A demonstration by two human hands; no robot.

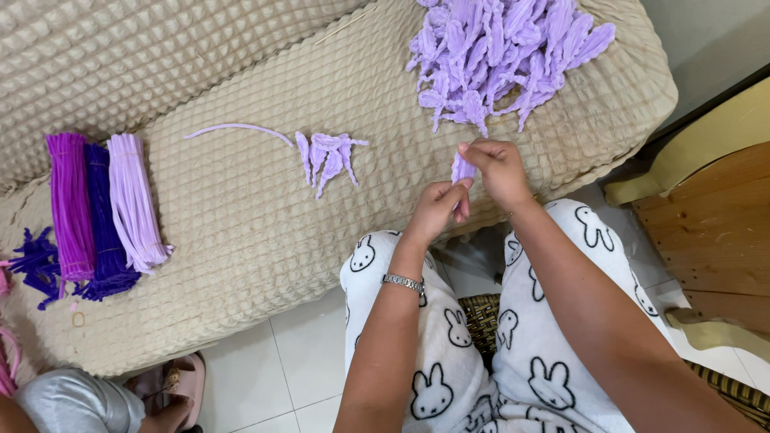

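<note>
Over the beige quilted sofa (241,224), both hands (473,188) pinch a lilac pipe-cleaner piece (462,167).

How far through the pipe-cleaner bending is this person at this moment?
Done: a big pile of bent lilac pipe-cleaner pieces and a small cluster lie on the beige quilted cushion. In hand: left hand and right hand pinch one lilac piece. Left: one loose lilac stem and three straight bundles.

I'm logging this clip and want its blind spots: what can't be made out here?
- Lilac piece: mostly hidden by the left hand and right hand; shape unclear, head view.
- Lilac pile: cut off by the top edge.
- Pink items: cut off by the left edge.
</note>
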